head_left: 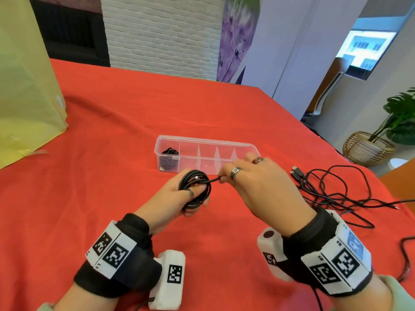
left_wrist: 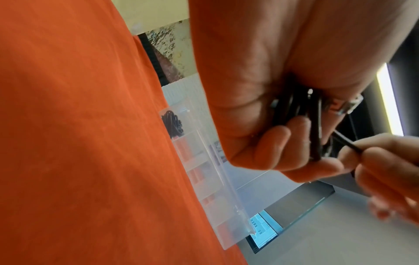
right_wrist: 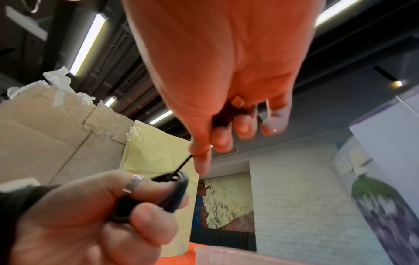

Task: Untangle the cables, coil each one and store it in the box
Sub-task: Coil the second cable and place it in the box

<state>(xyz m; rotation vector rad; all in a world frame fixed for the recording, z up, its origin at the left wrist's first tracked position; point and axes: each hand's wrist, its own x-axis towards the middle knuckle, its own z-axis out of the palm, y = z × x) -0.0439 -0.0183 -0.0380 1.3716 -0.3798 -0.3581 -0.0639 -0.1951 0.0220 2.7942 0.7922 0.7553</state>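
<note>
My left hand (head_left: 177,194) grips a black coiled cable (head_left: 195,187) above the red table, fingers curled round the loops (left_wrist: 315,125). Just to its right, my right hand (head_left: 242,176) pinches the free end of that cable (head_left: 214,179) between thumb and forefinger (right_wrist: 199,157). A clear divided box (head_left: 203,140) lies behind the hands; its leftmost compartment holds a coiled black cable (head_left: 168,157). The other compartments look empty. More tangled black cables (head_left: 332,189) lie on the cloth to the right.
The table wears a red cloth (head_left: 112,131). A yellow bag (head_left: 24,86) stands at the far left. Cable plugs (head_left: 297,172) lie beside the tangle. Another dark cable (head_left: 406,254) hangs by the right table edge. A potted plant in a wicker basket (head_left: 368,149) stands beyond.
</note>
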